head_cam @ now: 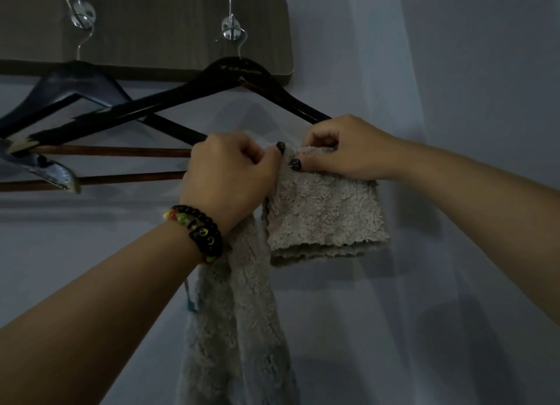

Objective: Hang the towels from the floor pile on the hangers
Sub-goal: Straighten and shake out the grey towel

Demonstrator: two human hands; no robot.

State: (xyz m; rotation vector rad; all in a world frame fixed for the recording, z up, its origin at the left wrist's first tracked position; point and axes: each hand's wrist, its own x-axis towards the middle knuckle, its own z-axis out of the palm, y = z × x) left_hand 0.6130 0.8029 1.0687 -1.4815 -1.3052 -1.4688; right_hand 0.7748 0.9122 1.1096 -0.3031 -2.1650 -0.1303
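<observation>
Both hands, left hand (225, 174) and right hand (342, 150), pinch the towel (321, 210) over the hanger (188, 98) bar; better pull both sides even.

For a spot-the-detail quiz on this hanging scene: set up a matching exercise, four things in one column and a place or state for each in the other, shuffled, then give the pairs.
Things
1. towel
2. black hanger
3. bead bracelet
4. metal hook

Places or states
A. fixed to the wooden board on the wall
B. worn on the left wrist
C. draped over a bar, pinched at the top by the left hand and right hand
D. hangs by its wire from a hook, tilted

Pairs: 1-C, 2-D, 3-B, 4-A
</observation>
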